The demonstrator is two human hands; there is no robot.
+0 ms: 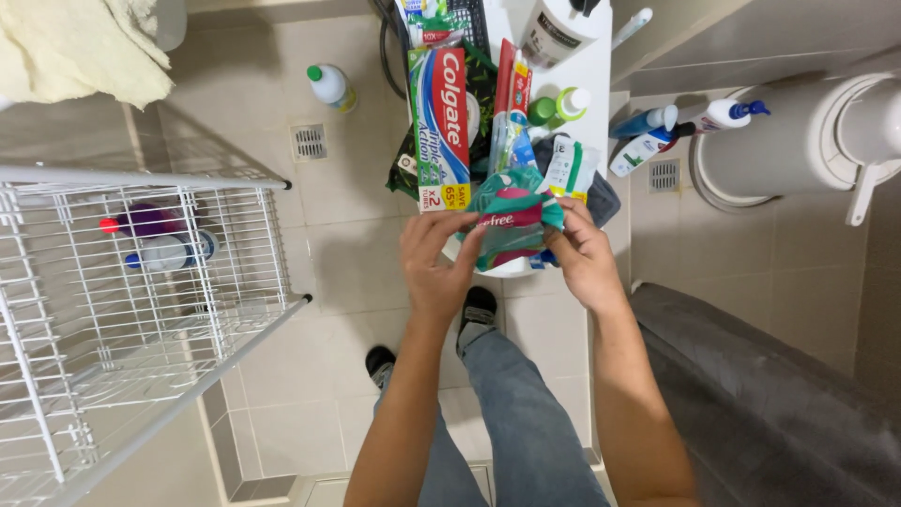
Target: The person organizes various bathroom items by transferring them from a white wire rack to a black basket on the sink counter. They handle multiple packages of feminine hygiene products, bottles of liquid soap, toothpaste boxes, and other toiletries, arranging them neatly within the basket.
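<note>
Both hands, left hand (434,268) and right hand (584,258), pinch closed on a teal-and-magenta soft packet (514,218), held above the white tabletop (591,70), just beside the toothpaste box (441,127) and blue toothbrush pack (511,122).

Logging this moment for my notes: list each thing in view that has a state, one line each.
Left hand: fingers gripping the teal packet.
Right hand: fingers gripping the teal packet.
Teal packet: held up, crumpled.
Toothpaste box: closed, lying in the white tray.
White tray: packed with toiletries.
Green-capped bottle: upright on the floor, capped.
Wire rack: top shelf bare; bottles below.
Cream towel: draped, top left.
</note>
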